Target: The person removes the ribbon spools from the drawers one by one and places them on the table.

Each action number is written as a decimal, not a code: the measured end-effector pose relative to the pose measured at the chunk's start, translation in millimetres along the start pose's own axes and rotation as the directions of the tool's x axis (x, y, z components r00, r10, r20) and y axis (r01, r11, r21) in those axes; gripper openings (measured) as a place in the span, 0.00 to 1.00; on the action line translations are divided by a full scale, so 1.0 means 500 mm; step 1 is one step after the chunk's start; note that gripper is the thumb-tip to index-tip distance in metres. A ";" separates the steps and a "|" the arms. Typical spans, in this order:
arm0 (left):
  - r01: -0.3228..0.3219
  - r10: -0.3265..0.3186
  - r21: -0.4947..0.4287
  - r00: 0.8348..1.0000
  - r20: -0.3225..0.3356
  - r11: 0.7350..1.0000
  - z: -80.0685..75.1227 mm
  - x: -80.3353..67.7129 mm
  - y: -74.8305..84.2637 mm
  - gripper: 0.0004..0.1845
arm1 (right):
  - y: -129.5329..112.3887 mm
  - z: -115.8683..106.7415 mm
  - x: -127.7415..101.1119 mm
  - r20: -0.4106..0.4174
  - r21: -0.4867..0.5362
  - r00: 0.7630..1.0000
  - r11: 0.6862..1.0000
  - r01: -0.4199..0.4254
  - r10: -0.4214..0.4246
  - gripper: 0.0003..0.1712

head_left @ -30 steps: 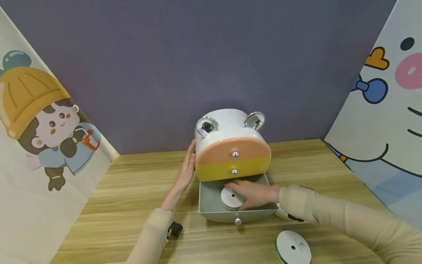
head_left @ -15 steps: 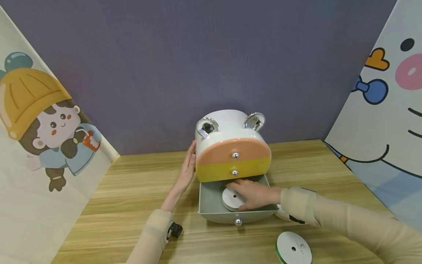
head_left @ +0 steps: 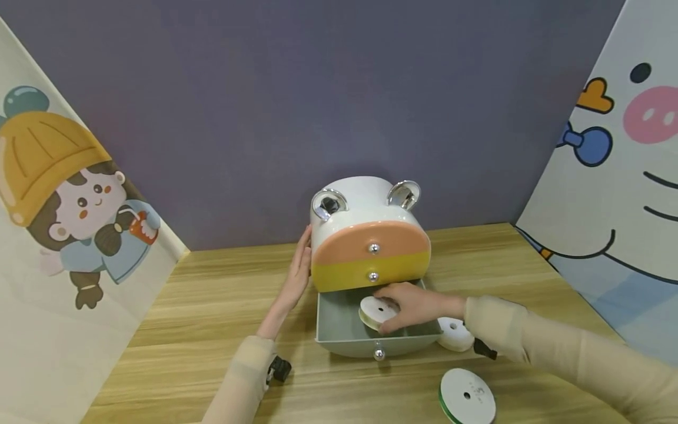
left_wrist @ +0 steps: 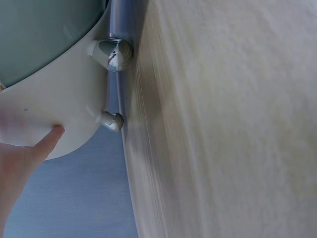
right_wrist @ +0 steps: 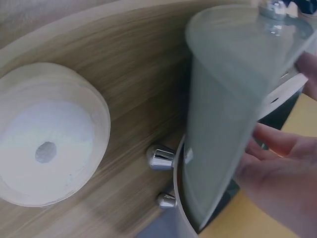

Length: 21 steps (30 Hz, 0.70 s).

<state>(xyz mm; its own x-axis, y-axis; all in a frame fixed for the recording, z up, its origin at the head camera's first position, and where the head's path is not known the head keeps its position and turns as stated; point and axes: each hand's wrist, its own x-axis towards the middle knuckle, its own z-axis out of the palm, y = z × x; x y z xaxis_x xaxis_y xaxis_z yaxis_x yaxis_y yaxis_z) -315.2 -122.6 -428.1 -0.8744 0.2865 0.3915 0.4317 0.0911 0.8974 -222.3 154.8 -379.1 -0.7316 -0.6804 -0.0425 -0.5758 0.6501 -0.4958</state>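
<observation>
A small frog-shaped chest of drawers (head_left: 365, 203), white with orange and yellow fronts, has its grey-green bottom drawer (head_left: 333, 321) pulled out. Inside that drawer my right hand (head_left: 415, 305) pinches a white-faced ribbon spool (head_left: 372, 311) between thumb and fingers; the spool is slightly tilted. In the right wrist view, the drawer wall hides part of the right hand (right_wrist: 287, 168). My left hand (head_left: 298, 277) rests against the chest's left side with extended fingers, and a fingertip touches the white wall (left_wrist: 54, 114) in the left wrist view.
Right of the drawer, a white ribbon roll (head_left: 455, 334) lies on the wooden table (head_left: 212, 318), partly behind my right wrist. Nearer the front lies a green-edged ribbon spool (head_left: 466, 394). A dark grey wall (head_left: 339, 88) stands close behind the chest.
My right hand has closed around the spool in the drawer and lifted it a little, tilting it and drawing slightly right. The left hand stays on the chest.
</observation>
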 end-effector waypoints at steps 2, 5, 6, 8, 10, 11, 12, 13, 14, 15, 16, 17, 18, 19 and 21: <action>-0.010 0.010 -0.004 1.000 0.005 1.000 -0.001 0.001 -0.002 0.26 | -0.002 -0.008 -0.008 0.018 0.064 0.999 0.997 -0.039 0.038 0.41; -0.004 0.004 -0.006 1.000 0.015 1.000 -0.001 0.000 0.000 0.27 | -0.005 -0.017 -0.019 0.034 0.136 0.995 0.986 -0.096 0.093 0.42; 0.001 0.000 -0.007 1.000 0.019 1.000 -0.001 -0.001 0.001 0.27 | -0.007 -0.020 -0.023 0.033 0.148 0.994 0.983 -0.105 0.101 0.42; 0.013 -0.013 -0.012 1.000 0.024 1.000 0.000 -0.002 0.008 0.27 | -0.009 -0.025 -0.032 0.029 0.179 0.993 0.976 -0.121 0.117 0.43; 0.018 -0.017 -0.009 0.999 0.030 1.000 0.001 -0.006 0.025 0.27 | -0.012 -0.032 -0.042 0.019 0.203 0.991 0.970 -0.131 0.130 0.43; 0.019 -0.018 -0.012 0.999 0.034 1.000 0.001 -0.007 0.035 0.27 | -0.014 -0.037 -0.047 0.012 0.217 0.992 0.968 -0.128 0.129 0.43; 0.021 -0.021 -0.013 0.999 0.035 1.000 0.001 -0.009 0.046 0.27 | -0.015 -0.041 -0.053 0.001 0.223 0.992 0.967 -0.125 0.128 0.43; 0.022 -0.022 -0.013 0.999 0.033 1.000 0.001 -0.011 0.054 0.28 | -0.017 -0.046 -0.060 -0.010 0.230 0.991 0.965 -0.125 0.131 0.44; 0.024 -0.023 -0.011 0.999 0.030 1.000 0.002 -0.012 0.062 0.28 | -0.019 -0.051 -0.068 -0.023 0.231 0.992 0.966 -0.118 0.127 0.44; 0.024 -0.024 -0.009 0.999 0.024 1.000 0.002 -0.012 0.063 0.28 | -0.020 -0.056 -0.077 -0.038 0.230 0.992 0.967 -0.112 0.124 0.44; 0.022 -0.022 -0.010 1.000 0.016 1.000 0.002 -0.011 0.055 0.27 | -0.021 -0.059 -0.086 -0.053 0.227 0.991 0.968 -0.105 0.120 0.44; 0.018 -0.018 -0.007 1.000 0.011 1.000 0.001 -0.010 0.047 0.27 | -0.022 -0.063 -0.097 -0.066 0.230 0.991 0.968 -0.101 0.119 0.44; 0.017 -0.017 -0.008 1.000 0.006 1.000 0.001 -0.008 0.037 0.27 | -0.024 -0.065 -0.109 -0.082 0.231 0.989 0.968 -0.098 0.120 0.44; 0.013 -0.013 -0.007 1.000 0.001 1.000 0.001 -0.007 0.028 0.27 | -0.024 -0.068 -0.123 -0.093 0.243 0.988 0.965 -0.096 0.122 0.44; 0.008 -0.008 -0.003 1.000 -0.004 1.000 0.002 -0.005 0.012 0.27 | -0.026 -0.072 -0.155 -0.117 0.270 0.983 0.957 -0.106 0.142 0.44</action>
<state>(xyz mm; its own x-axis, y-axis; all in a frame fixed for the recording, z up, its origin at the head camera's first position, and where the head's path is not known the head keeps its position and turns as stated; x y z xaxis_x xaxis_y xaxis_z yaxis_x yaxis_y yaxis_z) -310.3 -121.9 -423.7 -0.8788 0.2819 0.3849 0.4238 0.0904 0.9012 -171.3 211.3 -337.9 -0.8434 -0.5372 -0.0109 -0.3749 0.6029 -0.7042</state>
